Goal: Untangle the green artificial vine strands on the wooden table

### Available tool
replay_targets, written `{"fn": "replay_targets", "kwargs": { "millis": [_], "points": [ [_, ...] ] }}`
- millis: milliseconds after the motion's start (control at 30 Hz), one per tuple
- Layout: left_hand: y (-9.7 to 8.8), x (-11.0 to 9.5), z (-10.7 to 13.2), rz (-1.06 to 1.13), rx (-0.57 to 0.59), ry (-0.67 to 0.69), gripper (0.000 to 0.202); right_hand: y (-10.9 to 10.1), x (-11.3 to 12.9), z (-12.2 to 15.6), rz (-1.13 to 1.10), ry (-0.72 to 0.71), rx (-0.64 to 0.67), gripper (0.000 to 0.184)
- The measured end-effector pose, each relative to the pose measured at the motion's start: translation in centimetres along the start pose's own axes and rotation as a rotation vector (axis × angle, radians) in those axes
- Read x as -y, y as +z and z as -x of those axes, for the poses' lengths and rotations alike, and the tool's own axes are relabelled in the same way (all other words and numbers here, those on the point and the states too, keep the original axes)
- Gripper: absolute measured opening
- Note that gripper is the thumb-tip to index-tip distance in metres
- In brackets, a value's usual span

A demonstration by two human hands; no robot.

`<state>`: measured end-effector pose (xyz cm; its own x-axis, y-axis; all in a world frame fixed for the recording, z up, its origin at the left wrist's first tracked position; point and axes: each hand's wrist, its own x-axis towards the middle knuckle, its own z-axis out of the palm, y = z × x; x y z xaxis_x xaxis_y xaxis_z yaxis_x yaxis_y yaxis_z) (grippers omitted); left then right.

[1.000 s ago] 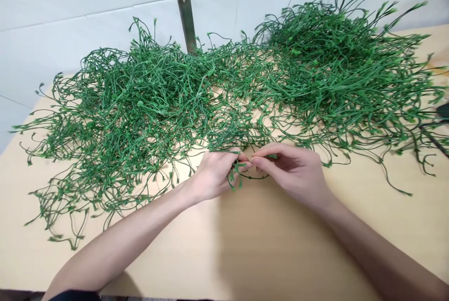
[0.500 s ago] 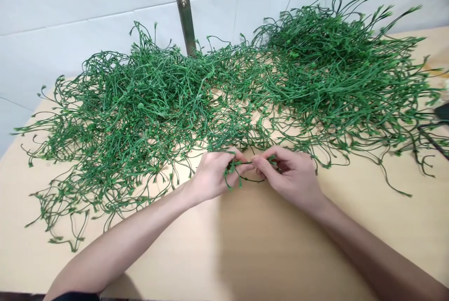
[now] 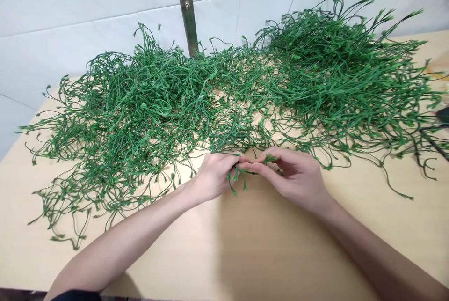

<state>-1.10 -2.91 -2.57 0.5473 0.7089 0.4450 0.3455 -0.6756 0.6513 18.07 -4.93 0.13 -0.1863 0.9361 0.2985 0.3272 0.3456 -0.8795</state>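
Two big heaps of thin green plastic stems cover the back of a pale wooden table (image 3: 266, 245): a left heap (image 3: 129, 113) and a right heap (image 3: 336, 76). My left hand (image 3: 215, 177) is closed around a small bunch of green stems (image 3: 235, 180) at the heaps' front edge. My right hand (image 3: 293, 174) meets it fingertip to fingertip, pinching a green stem (image 3: 269, 157) between thumb and forefinger. Both hands rest just above the tabletop, in the middle.
A grey metal post (image 3: 187, 6) rises behind the heaps against a white tiled wall (image 3: 70, 15). A dark object (image 3: 442, 116) with a thin black cable lies at the right edge. Loose stems trail over the table's left side.
The fingertips of both hands have drawn closer together on the stems, and the short loop of stem that hung below them has gone. The heaps have not moved.
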Motion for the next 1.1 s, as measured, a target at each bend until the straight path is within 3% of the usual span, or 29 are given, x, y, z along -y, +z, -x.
{"fn": "replay_targets", "kwargs": {
  "millis": [100,167,300,400,533,767,967,1100],
  "points": [
    [-0.3,-0.2,-0.1,-0.051,0.052,0.058,0.018,0.1,0.0,0.0,-0.045,0.028,-0.028,0.016],
    [-0.5,-0.4,-0.3,-0.07,0.057,0.095,0.021,0.1,0.1,0.0,-0.123,0.029,-0.007,0.009],
    [-0.7,-0.6,-0.5,-0.052,0.052,0.103,0.029,-0.1,0.2,-0.2,-0.21,-0.011,0.051,0.011],
    [-0.5,-0.6,-0.6,-0.04,0.065,0.062,0.029,-0.2,0.0,-0.2,-0.198,-0.057,0.027,0.002],
    [-0.3,-0.9,-0.8,0.041,0.061,-0.072,0.021,-0.1,-0.7,0.0,-0.169,0.0,-0.018,0.003],
    [0.1,-0.6,-0.5,0.076,-0.014,-0.071,0.019,0.0,-0.8,0.1,-0.077,0.056,-0.073,0.016],
    [0.1,0.0,0.3,0.066,0.021,-0.052,0.011,0.1,-0.4,-0.1,-0.146,0.006,-0.008,0.006],
    [-0.1,0.2,0.4,-0.002,0.026,0.006,0.016,0.0,-0.3,-0.1,-0.145,-0.067,0.057,0.015]
  ]
}}
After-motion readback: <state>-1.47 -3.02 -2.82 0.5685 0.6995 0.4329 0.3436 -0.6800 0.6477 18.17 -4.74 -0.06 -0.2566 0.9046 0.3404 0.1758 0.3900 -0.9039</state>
